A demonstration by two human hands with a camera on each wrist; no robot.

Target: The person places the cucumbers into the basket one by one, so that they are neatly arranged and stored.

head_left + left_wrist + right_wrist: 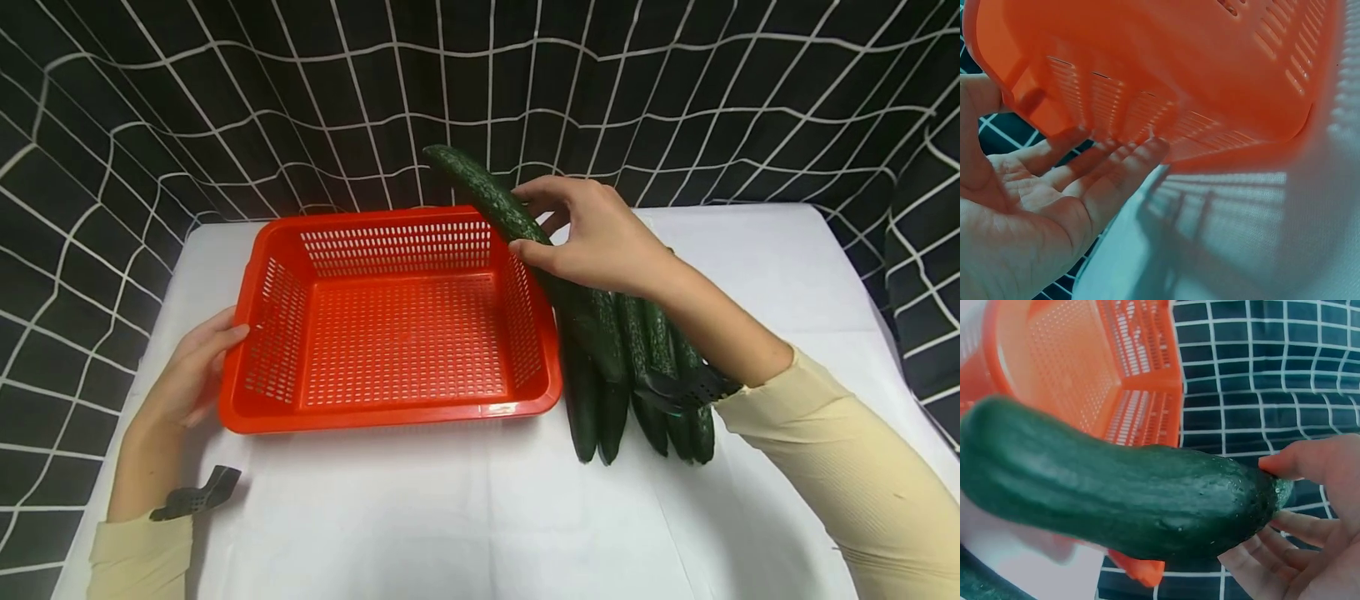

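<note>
My right hand [603,237] pinches a long dark green cucumber [487,196] between thumb and fingers. It is held at a slant over the right rim of a red perforated plastic basket [390,417]. The basket's inside shows bare. In the right wrist view the cucumber [1122,494] stretches across the picture, its lumpy end between the fingertips. At the basket's left side, my left hand [197,367] holds the rim, thumb over the edge. The left wrist view shows its fingers [1125,165] against the slotted outer wall. Several more cucumbers [585,417] lie right of the basket, partly hidden by my right arm.
A white cloth [420,517] covers the table. Dark fabric with a white grid [360,92] hangs behind and at both sides. Each wrist carries a black strap mount [198,496].
</note>
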